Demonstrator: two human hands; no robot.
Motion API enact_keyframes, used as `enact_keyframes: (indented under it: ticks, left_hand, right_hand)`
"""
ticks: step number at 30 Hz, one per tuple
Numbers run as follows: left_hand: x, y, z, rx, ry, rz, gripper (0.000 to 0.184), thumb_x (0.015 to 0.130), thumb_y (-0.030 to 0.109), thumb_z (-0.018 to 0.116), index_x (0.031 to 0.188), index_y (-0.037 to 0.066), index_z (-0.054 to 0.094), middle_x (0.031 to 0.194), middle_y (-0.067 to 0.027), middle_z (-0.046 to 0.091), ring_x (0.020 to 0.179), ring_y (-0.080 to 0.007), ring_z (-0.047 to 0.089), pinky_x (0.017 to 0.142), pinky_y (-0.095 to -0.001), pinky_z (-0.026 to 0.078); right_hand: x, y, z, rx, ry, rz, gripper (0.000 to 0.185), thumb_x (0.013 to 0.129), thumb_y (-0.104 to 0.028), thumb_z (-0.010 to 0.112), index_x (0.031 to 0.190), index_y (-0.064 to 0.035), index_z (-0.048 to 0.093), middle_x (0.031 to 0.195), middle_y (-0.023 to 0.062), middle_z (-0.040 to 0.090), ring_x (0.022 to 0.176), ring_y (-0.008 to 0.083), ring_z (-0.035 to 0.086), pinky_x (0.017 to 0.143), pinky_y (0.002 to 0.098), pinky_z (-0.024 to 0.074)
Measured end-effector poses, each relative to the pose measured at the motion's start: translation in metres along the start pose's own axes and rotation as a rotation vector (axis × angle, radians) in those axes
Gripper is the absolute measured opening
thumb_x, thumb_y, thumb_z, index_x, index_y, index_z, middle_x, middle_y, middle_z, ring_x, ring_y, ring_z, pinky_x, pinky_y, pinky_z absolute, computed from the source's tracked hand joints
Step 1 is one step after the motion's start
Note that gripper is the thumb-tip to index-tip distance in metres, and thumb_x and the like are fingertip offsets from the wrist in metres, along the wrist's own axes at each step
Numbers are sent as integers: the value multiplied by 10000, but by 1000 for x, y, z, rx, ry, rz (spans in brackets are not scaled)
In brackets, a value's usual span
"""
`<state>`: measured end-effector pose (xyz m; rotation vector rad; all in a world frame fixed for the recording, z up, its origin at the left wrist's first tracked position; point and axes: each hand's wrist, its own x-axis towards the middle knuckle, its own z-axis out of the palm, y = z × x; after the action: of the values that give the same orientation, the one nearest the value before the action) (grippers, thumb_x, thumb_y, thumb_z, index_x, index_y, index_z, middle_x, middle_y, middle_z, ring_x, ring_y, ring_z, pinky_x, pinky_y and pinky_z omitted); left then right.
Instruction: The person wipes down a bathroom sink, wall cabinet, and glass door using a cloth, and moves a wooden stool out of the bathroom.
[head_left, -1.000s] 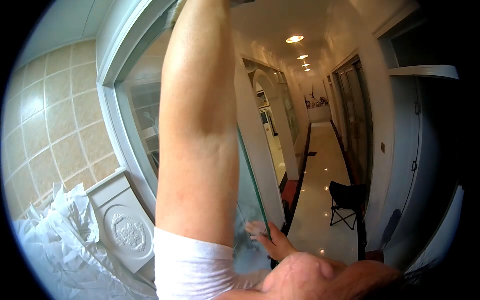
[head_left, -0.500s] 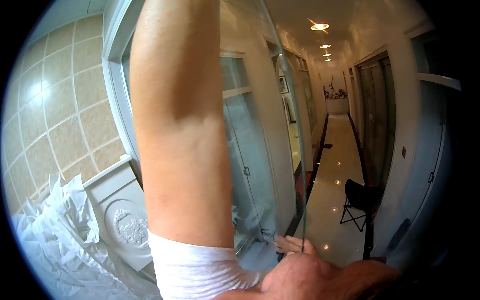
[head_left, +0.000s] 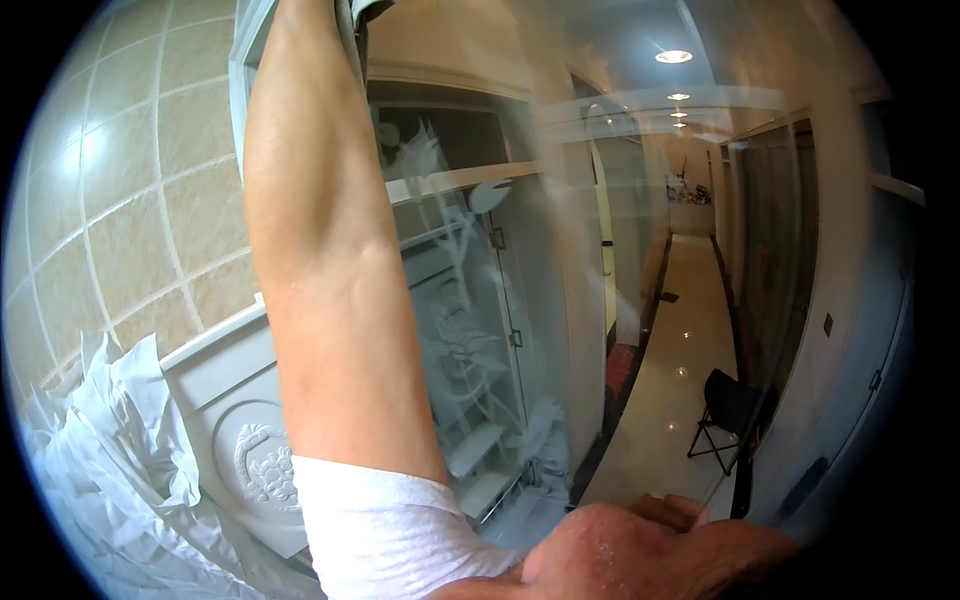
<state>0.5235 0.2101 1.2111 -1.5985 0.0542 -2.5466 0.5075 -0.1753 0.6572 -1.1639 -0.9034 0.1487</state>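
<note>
My left arm reaches straight up past the top of the view, its white sleeve at the bottom. The left hand itself is out of frame. Beside the forearm at the top edge hangs a bit of grey-green cloth (head_left: 372, 10); whatever holds it is hidden. A clear glass door (head_left: 565, 240) stands in front of me, with pale leaf-like shapes and reflections on it. Low on the right, my right hand (head_left: 668, 510) is closed at the glass door's edge, its fingers bent and partly hidden behind my wrist.
A tiled wall (head_left: 120, 170) rises at the left, above a white carved panel (head_left: 235, 430) and crumpled white sheeting (head_left: 120, 440). Beyond the glass runs a long hallway with a shiny floor (head_left: 690, 330), ceiling lights (head_left: 674, 57) and a black folding chair (head_left: 728, 405).
The glass door's edge has swung to the right, and my right hand has shifted right with it. My left forearm has moved slightly left, and the cloth has come into view at the top.
</note>
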Motion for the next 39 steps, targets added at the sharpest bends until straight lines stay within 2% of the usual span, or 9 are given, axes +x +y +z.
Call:
enact_keyframes:
  ticks: [19,20,23,25,27,30,34,37,39]
  left_hand:
    - [-55,-90,4,42,-5,-110,506,755,451,528,1115,97,551,1023,-213,572,1004,-337,512,897,-379,364]
    - [-58,-87,1,106,-119,-209,567,736,479,547,1150,92,524,1136,-222,517,1066,-329,482,907,-383,359]
    - [-75,-94,5,154,-181,-185,522,788,438,457,1125,46,529,1140,-227,512,1079,-358,469,908,-393,363]
    - [-88,-95,-3,47,-322,-288,593,795,479,406,1175,33,493,1219,-224,453,1179,-340,389,974,-365,305]
    - [-110,-89,-10,13,-230,-267,559,781,489,393,1050,35,579,1061,-237,554,1024,-388,506,872,-443,391]
    - [-143,-74,-28,7,-190,-320,561,798,514,380,1045,49,574,1036,-231,566,989,-400,520,855,-449,408]
    - [-187,-52,-55,97,-254,-438,471,796,456,438,925,32,600,904,-225,602,869,-406,562,767,-469,442]
    - [-232,-25,-81,94,-229,-494,370,779,360,494,961,45,566,951,-223,580,868,-408,541,744,-465,440]
    - [-274,-15,-96,25,-156,-348,324,752,302,530,931,35,569,885,-213,579,846,-394,537,748,-487,415]
  right_hand:
    - [-19,2,0,-37,345,120,415,872,-217,470,1179,-5,290,1164,231,473,1018,308,527,835,415,455]
    - [-20,5,-2,-24,352,131,417,872,-225,473,1177,-7,291,1163,231,471,1016,310,527,832,417,456]
    - [-24,12,-6,42,380,174,424,872,-251,481,1169,-14,293,1163,231,468,1010,315,528,824,422,462]
    - [-17,14,-2,13,335,91,431,869,-252,492,1166,-13,292,1161,233,467,1000,316,531,807,426,467]
    - [-6,12,5,-109,209,-155,445,858,-231,516,1165,-2,287,1154,239,468,977,314,539,764,430,480]
    - [3,6,18,23,237,-216,393,854,-179,516,1121,23,311,1092,238,513,911,262,548,789,405,444]
    - [4,12,12,116,165,-178,414,850,-165,513,1151,19,297,1139,246,480,965,288,531,794,417,445]
    - [5,13,11,57,232,-152,434,851,-154,502,1186,20,286,1169,245,456,1005,308,516,809,423,441]
    - [7,14,5,8,186,-192,448,863,-138,461,1232,23,264,1211,251,425,1051,331,496,830,418,435]
